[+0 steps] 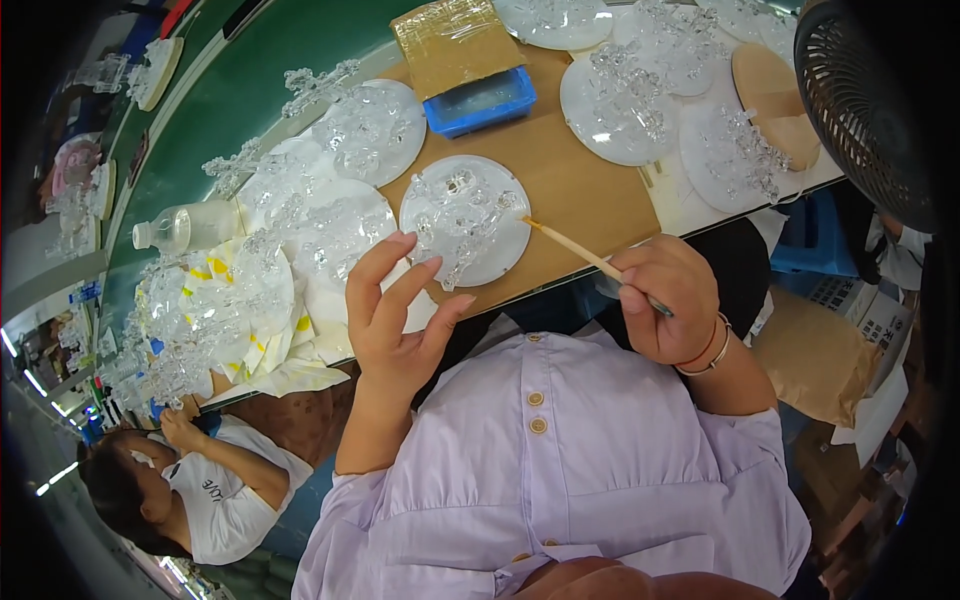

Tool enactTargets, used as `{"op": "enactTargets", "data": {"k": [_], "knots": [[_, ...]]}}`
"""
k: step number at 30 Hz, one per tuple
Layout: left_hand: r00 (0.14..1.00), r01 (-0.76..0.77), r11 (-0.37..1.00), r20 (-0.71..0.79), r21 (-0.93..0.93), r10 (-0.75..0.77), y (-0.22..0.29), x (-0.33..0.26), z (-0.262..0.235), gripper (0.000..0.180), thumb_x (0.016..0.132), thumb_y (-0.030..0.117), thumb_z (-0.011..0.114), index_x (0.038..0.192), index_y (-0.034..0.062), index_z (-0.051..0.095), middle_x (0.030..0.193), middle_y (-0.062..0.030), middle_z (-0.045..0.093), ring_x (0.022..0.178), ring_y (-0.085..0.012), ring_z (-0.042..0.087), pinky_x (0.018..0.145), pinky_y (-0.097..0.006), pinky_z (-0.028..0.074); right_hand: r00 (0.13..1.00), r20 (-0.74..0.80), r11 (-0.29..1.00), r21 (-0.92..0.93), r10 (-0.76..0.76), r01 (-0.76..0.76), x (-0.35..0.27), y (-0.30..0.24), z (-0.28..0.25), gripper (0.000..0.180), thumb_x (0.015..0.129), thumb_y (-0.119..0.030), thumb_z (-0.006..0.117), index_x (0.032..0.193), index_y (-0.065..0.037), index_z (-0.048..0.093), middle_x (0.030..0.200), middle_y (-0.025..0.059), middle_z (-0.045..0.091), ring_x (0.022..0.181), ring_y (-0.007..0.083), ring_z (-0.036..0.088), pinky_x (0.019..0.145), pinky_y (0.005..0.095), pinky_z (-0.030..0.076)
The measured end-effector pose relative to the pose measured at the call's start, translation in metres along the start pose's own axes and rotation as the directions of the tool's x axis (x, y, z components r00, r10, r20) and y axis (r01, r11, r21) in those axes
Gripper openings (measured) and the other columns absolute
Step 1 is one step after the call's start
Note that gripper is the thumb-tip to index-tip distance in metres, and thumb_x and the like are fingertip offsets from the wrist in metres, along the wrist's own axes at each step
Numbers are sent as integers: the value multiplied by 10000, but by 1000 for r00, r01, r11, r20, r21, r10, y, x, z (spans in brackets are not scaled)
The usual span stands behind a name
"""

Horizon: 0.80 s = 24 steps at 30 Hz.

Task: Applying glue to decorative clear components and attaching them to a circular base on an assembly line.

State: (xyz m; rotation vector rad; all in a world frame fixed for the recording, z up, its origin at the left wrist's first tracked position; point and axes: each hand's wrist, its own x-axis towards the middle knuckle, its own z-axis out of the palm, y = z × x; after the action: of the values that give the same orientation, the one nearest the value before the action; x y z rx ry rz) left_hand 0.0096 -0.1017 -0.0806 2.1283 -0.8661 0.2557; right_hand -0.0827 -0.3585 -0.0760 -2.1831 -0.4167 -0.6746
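— Two hands over one piece: what does each have?

— Her right hand (668,300) is curled shut around a thin pale wooden stick (572,247), pinched between thumb and fingers. The stick's tip reaches the round white plastic disc with clear glassy pieces on it (465,220).

— And the left hand (392,312)?

— Spread loosely open, fingers raised and apart, gripping nothing. Its fingertips (402,240) hover at the disc's near-left rim; whether they touch it I cannot tell.

— How does that disc look?

— Flat, circular, whitish and translucent, carrying a cluster of transparent, knobbly, sparkling parts across its middle. It lies on the brown wooden tabletop (585,190), near its front edge, straight ahead of the person's lilac buttoned shirt (560,470).

— What's around it?

— More discs of the same kind (620,105) farther back and to the left, a blue shallow tray under a brown cardboard flap (480,100), a clear plastic bottle (190,225) lying on its side, and a black fan grille (865,95) at the right. Another person in a white shirt (225,500) sits at the lower left.
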Motion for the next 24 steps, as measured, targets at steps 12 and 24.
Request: {"op": "enactTargets", "data": {"k": [12,24], "knots": [[998,55,998,14,-16,-55,-3,-4,-2,412,656,83,841,1023,40,661,1174,-159,611,1005,-289,629,832,-343,523,999,38,1000,-5,-31,31,8,2,10,139,853,-7,594,956,-28,503,798,125,627,572,255,536,537,334,424],[1000,21,1000,-4,-13,-21,-1,-4,4,373,650,70,844,970,45,656,1151,-146,614,933,-271,638,784,-328,535,998,49,999,-20,-45,46,18,4,18,130,850,-2,594,949,-26,514,794,129,621,586,266,553,540,339,436]]}}
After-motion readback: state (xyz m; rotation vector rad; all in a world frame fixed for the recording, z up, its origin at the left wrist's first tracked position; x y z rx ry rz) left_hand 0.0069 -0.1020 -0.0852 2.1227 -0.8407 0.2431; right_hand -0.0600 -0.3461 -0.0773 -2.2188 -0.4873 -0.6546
